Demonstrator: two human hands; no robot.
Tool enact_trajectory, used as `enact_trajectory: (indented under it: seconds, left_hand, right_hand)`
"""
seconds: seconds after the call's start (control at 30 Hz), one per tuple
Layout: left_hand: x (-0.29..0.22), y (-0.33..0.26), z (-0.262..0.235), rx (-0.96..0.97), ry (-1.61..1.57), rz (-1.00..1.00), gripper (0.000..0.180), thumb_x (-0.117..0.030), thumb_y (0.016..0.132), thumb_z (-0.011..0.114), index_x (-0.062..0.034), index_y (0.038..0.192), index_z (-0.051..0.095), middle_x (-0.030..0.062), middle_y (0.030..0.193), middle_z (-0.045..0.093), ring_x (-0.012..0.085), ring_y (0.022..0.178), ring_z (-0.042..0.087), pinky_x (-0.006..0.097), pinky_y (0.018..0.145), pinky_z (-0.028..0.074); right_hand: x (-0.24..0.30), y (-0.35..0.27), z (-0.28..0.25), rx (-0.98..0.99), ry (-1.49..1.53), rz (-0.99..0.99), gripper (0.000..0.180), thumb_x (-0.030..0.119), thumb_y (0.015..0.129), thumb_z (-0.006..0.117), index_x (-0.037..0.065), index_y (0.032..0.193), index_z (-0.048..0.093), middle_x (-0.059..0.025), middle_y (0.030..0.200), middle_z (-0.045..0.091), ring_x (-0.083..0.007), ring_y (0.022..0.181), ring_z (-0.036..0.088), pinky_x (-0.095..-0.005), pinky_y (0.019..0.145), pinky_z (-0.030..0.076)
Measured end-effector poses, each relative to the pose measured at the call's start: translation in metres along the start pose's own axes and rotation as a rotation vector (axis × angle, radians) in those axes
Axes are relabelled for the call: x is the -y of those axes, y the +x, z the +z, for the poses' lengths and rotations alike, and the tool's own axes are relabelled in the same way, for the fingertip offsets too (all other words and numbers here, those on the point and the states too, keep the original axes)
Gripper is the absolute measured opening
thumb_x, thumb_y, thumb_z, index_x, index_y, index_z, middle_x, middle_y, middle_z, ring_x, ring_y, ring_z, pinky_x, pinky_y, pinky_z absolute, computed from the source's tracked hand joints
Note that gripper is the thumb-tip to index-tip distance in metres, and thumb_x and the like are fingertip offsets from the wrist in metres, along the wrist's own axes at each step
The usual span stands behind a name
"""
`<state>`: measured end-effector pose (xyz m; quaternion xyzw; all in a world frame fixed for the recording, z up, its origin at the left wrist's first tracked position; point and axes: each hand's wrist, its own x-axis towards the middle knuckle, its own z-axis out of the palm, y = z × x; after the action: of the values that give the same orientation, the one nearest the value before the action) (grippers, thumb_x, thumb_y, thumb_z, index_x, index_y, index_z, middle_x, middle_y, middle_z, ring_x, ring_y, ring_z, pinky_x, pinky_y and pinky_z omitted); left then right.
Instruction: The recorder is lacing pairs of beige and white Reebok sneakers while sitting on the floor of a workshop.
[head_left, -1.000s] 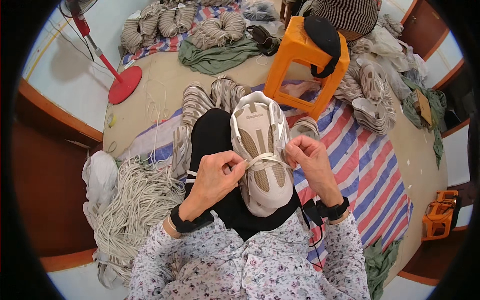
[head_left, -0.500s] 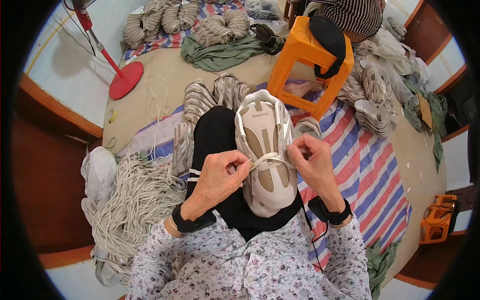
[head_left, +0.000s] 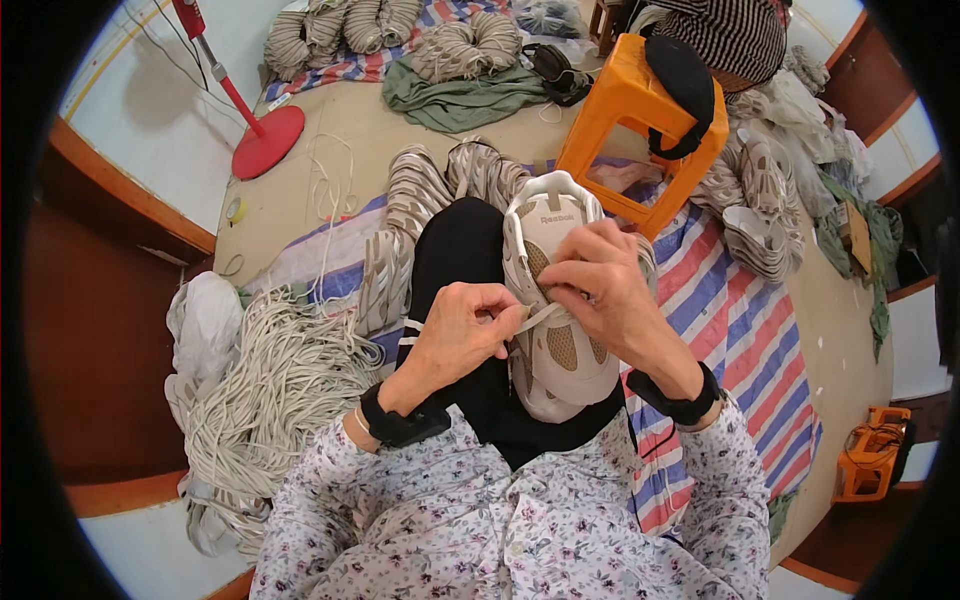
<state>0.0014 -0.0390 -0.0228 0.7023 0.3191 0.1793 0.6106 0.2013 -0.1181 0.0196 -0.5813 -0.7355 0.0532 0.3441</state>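
A beige and white shoe upper with tan mesh panels lies across my dark-trousered lap, its toe toward me. A flat pale shoelace crosses its front below the tongue. At the shoe's left edge, my left hand is closed, pinching the lace between thumb and forefinger. My right hand reaches over the shoe from the right, thumb and fingers pinched on the lace beside the tongue. That hand hides part of the tongue and the right-side eyelets.
A heap of loose laces lies at my left. Stacked shoe uppers stand beyond my knee on a striped sheet. An orange stool with a black cap stands ahead; a red fan base is far left.
My right hand has moved left and farther over the shoe, from its right edge to beside the tongue. The left hand keeps its pinch. The whole view has shifted slightly.
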Motion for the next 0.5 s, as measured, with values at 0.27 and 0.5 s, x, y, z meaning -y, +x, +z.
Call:
enact_trajectory:
  seconds: [0.27, 0.5]
  left_hand:
    - [0.006, 0.008, 0.002, -0.063, 0.181, 0.212, 0.028, -0.019, 0.093, 0.063, 0.0042, 0.077, 0.066, 0.0053, 0.061, 0.062, 0.0099, 0.051, 0.061, 0.027, 0.046, 0.047]
    - [-0.013, -0.001, 0.002, -0.268, 0.305, 0.301, 0.011, -0.01, 0.083, 0.07, 0.0003, 0.087, 0.071, 0.0096, 0.074, 0.066, 0.0157, 0.057, 0.062, 0.029, 0.055, 0.049]
  right_hand:
    - [-0.009, 0.026, 0.0, 0.356, -0.088, -0.14, 0.011, 0.007, 0.069, 0.074, 0.009, 0.078, 0.069, -0.0036, 0.085, 0.055, -0.0256, 0.094, 0.051, -0.0449, 0.08, 0.037]
    - [0.001, 0.003, 0.011, 0.373, -0.293, -0.258, 0.029, 0.01, 0.068, 0.068, 0.007, 0.097, 0.065, -0.0082, 0.102, 0.056, -0.0272, 0.099, 0.053, -0.0446, 0.078, 0.037]
